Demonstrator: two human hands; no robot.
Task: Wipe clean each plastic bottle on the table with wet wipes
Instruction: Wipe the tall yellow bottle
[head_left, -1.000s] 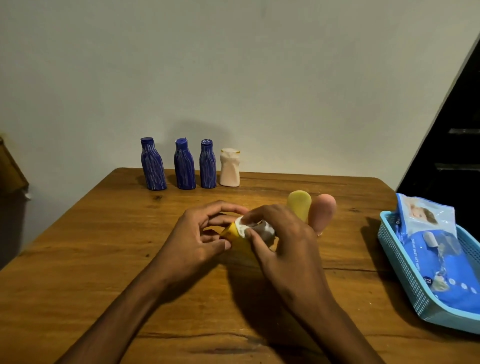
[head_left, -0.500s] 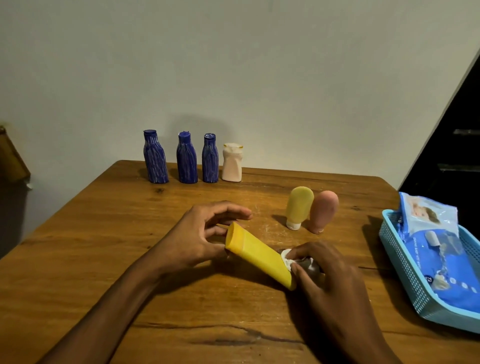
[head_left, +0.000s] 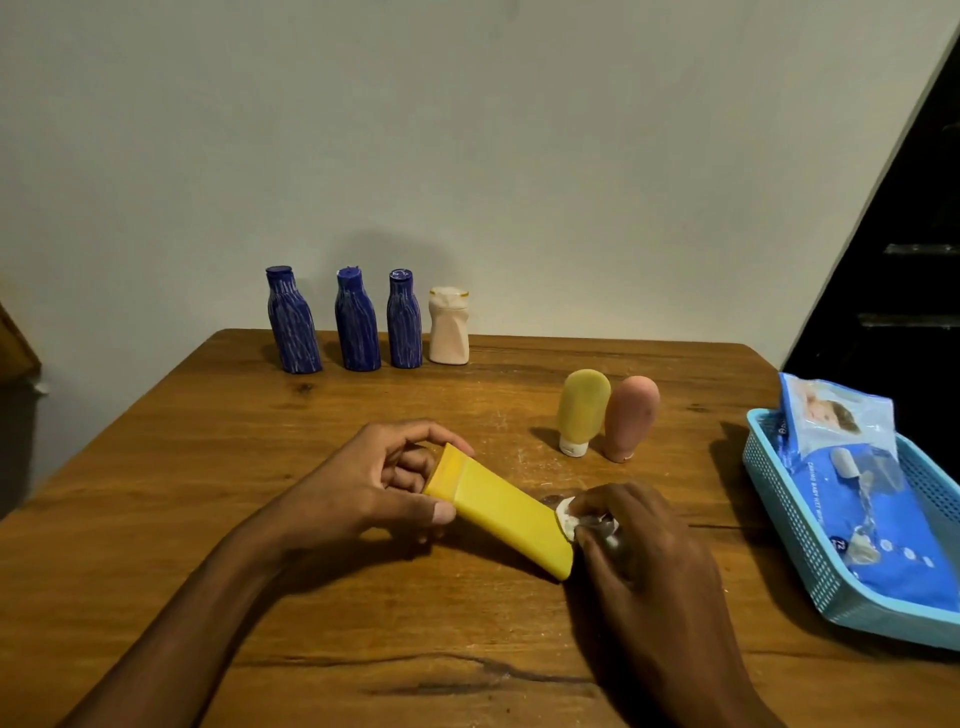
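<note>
A yellow flat bottle (head_left: 501, 512) lies slanted over the table's middle. My left hand (head_left: 374, 483) grips its upper left end between thumb and fingers. At the bottle's lower right end, my right hand (head_left: 644, 556) pinches a crumpled white wet wipe (head_left: 571, 519) against it. Three blue bottles (head_left: 357, 322) and a cream bottle (head_left: 449, 327) stand in a row at the far edge. A pale yellow tube bottle (head_left: 582, 408) and a pink one (head_left: 629, 415) stand cap-down to the right of centre.
A light blue plastic basket (head_left: 789, 525) at the right edge of the wooden table (head_left: 208, 519) holds a blue pack of wet wipes (head_left: 878, 499). A wall rises right behind the row of bottles.
My right hand slid the wipe down the yellow bottle from its upper end to its lower right end. My left hand kept its hold on the upper end.
</note>
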